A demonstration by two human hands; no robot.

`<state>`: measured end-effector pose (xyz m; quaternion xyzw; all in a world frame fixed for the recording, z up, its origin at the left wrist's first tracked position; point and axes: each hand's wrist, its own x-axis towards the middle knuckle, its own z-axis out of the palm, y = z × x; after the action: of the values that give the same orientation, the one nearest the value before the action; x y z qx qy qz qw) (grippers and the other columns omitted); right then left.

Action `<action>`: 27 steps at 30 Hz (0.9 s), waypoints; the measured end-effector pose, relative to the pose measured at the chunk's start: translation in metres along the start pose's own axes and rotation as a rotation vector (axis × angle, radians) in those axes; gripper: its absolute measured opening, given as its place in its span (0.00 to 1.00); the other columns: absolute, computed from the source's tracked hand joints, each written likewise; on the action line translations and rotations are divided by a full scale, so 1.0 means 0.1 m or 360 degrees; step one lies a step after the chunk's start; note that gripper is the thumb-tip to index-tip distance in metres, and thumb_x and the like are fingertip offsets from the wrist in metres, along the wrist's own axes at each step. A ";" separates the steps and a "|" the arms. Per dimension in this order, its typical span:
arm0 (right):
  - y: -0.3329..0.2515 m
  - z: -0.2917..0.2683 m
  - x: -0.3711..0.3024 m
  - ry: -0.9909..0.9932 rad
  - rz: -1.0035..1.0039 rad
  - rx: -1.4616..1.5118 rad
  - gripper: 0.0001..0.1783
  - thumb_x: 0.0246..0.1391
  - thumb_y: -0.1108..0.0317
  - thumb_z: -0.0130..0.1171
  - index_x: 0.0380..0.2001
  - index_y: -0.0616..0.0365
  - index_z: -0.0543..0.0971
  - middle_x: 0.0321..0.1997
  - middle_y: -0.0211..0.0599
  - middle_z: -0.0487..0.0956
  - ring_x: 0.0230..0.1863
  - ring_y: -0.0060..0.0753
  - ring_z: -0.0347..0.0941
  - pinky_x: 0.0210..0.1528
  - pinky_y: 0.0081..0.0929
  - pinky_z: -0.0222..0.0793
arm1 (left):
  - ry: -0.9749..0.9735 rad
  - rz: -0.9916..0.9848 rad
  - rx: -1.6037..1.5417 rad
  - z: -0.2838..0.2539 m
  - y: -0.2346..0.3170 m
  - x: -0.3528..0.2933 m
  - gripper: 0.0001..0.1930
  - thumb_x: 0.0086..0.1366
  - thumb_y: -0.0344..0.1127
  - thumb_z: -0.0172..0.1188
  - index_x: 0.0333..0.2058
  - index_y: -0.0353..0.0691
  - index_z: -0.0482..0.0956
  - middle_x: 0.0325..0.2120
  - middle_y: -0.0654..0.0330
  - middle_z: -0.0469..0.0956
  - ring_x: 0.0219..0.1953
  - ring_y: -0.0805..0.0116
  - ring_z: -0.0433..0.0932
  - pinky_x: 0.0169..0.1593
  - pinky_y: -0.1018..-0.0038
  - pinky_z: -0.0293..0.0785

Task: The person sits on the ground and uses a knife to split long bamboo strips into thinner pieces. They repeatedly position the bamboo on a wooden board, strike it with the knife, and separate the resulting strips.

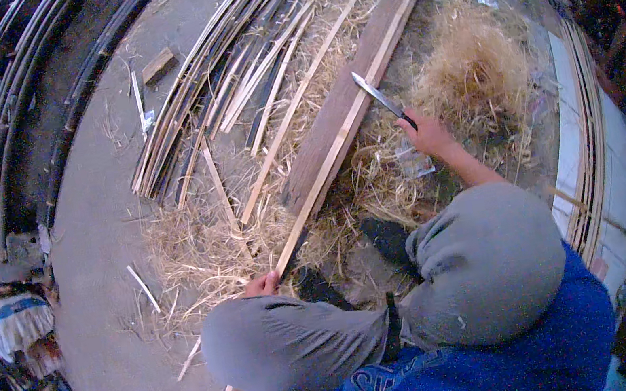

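My right hand (426,136) is closed round the dark handle of a knife (379,95). The knife's bright blade reaches up and left, its tip lying over a long pale bamboo strip (344,132). That strip runs slantwise along a rough brown plank (322,149) and past its near end. Beside my left knee, my left hand (263,283) grips the strip's near end; the knee hides part of this hand. Curled shavings (361,188) lie on both sides of the plank. Whether the blade's edge touches the strip, I cannot tell.
Many split strips (212,72) lie bundled at the far left, with one loose strip (312,85) nearer the plank. A shavings heap (467,56) rises on the right. Further strips (585,128) rest on a white surface. A wood block (159,65) and dark poles (78,85) are left.
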<state>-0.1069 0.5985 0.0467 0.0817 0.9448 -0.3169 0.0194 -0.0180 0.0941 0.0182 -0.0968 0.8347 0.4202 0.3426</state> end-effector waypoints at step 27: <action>0.00 0.15 -0.15 -0.0335 0.0119 -0.0096 0.23 0.60 0.49 0.46 0.49 0.52 0.74 0.33 0.52 0.79 0.35 0.54 0.77 0.40 0.44 0.72 | 0.0288 0.0442 0.0527 0.28 0.40 0.18 0.22 0.65 0.54 0.50 0.29 0.37 0.73 0.18 0.51 0.74 0.20 0.52 0.72 0.26 0.59 0.66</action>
<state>-0.0919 0.5873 0.0361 0.0825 0.9429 -0.2941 0.1327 -0.0355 0.1428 0.0200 0.0394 0.9249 0.3101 0.2166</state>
